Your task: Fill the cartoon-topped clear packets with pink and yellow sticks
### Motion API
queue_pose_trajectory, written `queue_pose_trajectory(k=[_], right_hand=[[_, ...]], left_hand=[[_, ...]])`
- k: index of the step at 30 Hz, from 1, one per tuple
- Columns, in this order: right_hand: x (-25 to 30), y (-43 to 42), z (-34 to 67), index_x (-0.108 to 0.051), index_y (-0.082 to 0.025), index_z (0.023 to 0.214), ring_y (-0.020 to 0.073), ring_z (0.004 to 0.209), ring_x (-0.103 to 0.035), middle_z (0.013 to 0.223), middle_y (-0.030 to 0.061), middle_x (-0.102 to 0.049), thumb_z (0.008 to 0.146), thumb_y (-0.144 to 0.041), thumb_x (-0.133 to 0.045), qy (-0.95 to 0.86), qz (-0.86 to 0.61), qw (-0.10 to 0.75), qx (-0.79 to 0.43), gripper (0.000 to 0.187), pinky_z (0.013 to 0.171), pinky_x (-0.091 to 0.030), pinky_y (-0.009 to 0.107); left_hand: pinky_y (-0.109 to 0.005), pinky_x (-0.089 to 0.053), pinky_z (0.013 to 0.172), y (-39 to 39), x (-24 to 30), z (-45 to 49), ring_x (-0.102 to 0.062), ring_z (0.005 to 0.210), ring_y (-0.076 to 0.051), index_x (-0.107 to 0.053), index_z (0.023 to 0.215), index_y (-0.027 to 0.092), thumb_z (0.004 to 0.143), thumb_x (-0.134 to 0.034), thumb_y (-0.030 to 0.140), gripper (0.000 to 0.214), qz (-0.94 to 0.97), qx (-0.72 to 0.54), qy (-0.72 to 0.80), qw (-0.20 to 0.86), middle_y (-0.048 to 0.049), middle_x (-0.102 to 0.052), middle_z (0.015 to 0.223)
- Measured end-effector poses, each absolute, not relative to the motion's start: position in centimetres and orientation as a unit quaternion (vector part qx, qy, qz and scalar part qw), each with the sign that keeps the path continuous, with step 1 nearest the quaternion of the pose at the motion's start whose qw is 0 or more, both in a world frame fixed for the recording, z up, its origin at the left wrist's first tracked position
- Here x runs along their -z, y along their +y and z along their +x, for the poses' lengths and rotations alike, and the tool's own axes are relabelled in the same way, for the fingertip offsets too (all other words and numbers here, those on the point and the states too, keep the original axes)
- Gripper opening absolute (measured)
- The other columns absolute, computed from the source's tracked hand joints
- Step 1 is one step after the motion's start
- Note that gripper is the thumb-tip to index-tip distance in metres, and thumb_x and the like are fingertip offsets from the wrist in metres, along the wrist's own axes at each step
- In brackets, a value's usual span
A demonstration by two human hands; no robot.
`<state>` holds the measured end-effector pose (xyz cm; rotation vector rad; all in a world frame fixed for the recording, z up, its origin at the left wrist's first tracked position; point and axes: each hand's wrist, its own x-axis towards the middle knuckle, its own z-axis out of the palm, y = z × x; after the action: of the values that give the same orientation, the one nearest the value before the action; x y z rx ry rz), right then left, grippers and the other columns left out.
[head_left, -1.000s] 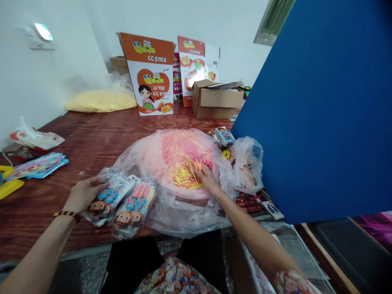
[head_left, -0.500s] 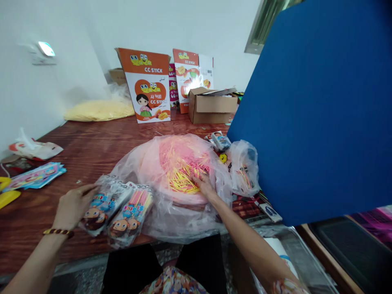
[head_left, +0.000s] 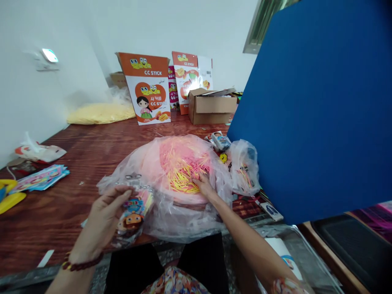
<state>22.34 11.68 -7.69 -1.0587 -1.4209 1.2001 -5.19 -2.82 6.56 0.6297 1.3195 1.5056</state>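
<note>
My left hand (head_left: 112,208) is closed, its thumb and fingers pinching the upper part of a clear plastic pouch (head_left: 133,218) printed with a cartoon face. Pink and yellow sticks show through the plastic beside the print; how many pouches overlap there I cannot tell. My right hand (head_left: 204,187) rests with fingers apart on a heap of thin pink and yellow sticks (head_left: 182,173), its fingertips partly sunk among them. The heap lies in a large, opened clear plastic bag (head_left: 183,226) spread over the table's front edge.
A small plastic bag (head_left: 244,173) of sticks and a blue panel (head_left: 315,114) stand on the right. Printed cartons (head_left: 150,94) and a brown box (head_left: 211,108) are at the back. Tissues (head_left: 41,153), flat printed packets (head_left: 45,177) and yellow-handled scissors (head_left: 12,200) lie left on the wooden table (head_left: 101,143).
My left hand has moved right and lifted the left-hand pouch over towards the other one. A white strip now shows at the table's front left. My right hand stays in the sticks.
</note>
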Motion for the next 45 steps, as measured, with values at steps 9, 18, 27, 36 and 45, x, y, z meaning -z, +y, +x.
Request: queue_pose_trajectory(k=[9,18,27,36,45], right_hand=[[7.6,11.7,22.7,-0.058,-0.02,0.067,0.019,0.069,-0.061,0.062,-0.0007,-0.066,0.062,-0.058,-0.07,-0.531,-0.449,0.473,-0.54,0.04,0.078,-0.049,0.035],[6.6,10.4,22.3,-0.059,-0.021,0.072,0.018,0.071,-0.061,0.069,-0.0003,-0.068,0.07,-0.057,-0.067,-0.575,-0.452,0.458,-0.505,0.037,0.075,-0.049,0.033],[1.6,9.5,22.1,-0.061,-0.02,0.086,0.0171,0.061,-0.061,0.068,0.0008,-0.065,0.068,-0.05,-0.074,-0.449,-0.352,0.497,-0.653,0.037,0.06,-0.05,0.031],[-3.9,5.9,21.1,-0.057,-0.021,0.076,0.0139,0.067,-0.051,0.07,-0.0014,-0.057,0.09,-0.039,-0.055,-0.75,-0.334,0.385,-0.421,0.023,0.062,-0.04,0.025],[-3.8,5.4,20.8,-0.049,-0.022,0.074,0.0114,0.058,-0.043,0.064,-0.0038,-0.049,0.091,-0.027,-0.052,-0.824,-0.295,0.343,-0.34,0.018,0.057,-0.033,0.024]], left_hand=[[-0.016,-0.05,0.062,-3.7,-3.4,-0.2,-0.061,0.069,-0.01,-0.069,0.076,0.017,0.059,-0.087,0.029,0.028,0.278,-0.597,0.505,0.558,0.0014,-0.067,0.073],[-0.018,-0.047,0.06,-3.9,-3.0,0.0,-0.057,0.065,-0.01,-0.067,0.075,0.017,0.059,-0.087,0.032,0.029,0.29,-0.587,0.521,0.548,0.0032,-0.064,0.07],[-0.02,-0.04,0.053,-1.9,-2.2,2.0,-0.051,0.056,-0.01,-0.066,0.067,0.016,0.061,-0.083,0.04,0.03,0.399,-0.519,0.541,0.528,0.0022,-0.059,0.062],[-0.022,-0.033,0.052,-0.7,-2.0,2.0,-0.045,0.053,-0.01,-0.067,0.063,0.016,0.066,-0.077,0.041,0.027,0.473,-0.46,0.551,0.512,0.0027,-0.055,0.057],[-0.024,-0.04,0.054,-1.4,-2.0,1.9,-0.054,0.055,-0.014,-0.072,0.065,0.017,0.071,-0.072,0.04,0.023,0.489,-0.427,0.56,0.515,-0.0011,-0.064,0.06]])
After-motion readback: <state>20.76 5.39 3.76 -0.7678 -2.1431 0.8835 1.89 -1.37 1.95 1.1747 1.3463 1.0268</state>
